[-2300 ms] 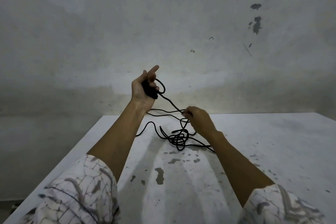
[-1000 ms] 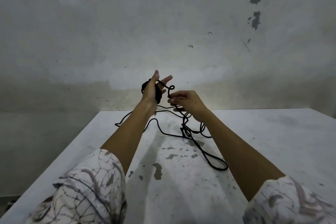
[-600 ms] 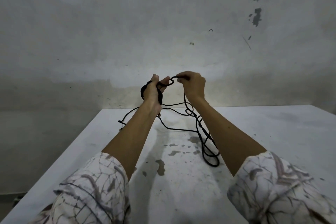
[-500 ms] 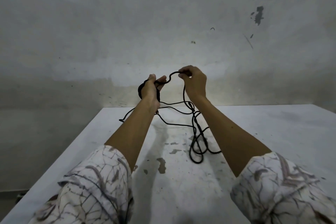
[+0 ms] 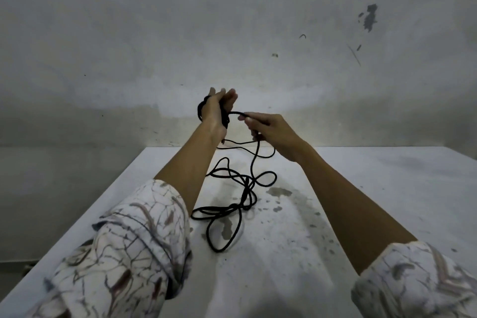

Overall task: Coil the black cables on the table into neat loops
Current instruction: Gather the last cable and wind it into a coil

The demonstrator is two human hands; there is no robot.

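Cable (image 5: 233, 190), black, lies partly in loose tangled loops on the white worktop (image 5: 361, 188), partly lifted above it. Above the worktop's far edge, the left hand (image 5: 215, 108) is raised with fingers fairly straight, several turns of cable wound around it as a small coil (image 5: 202, 111). Just beside it, the right hand (image 5: 268, 129) pinches a strand that arcs over to the coil; its grip is narrow on the cable. From that hand the strand hangs down to the worktop's tangle.
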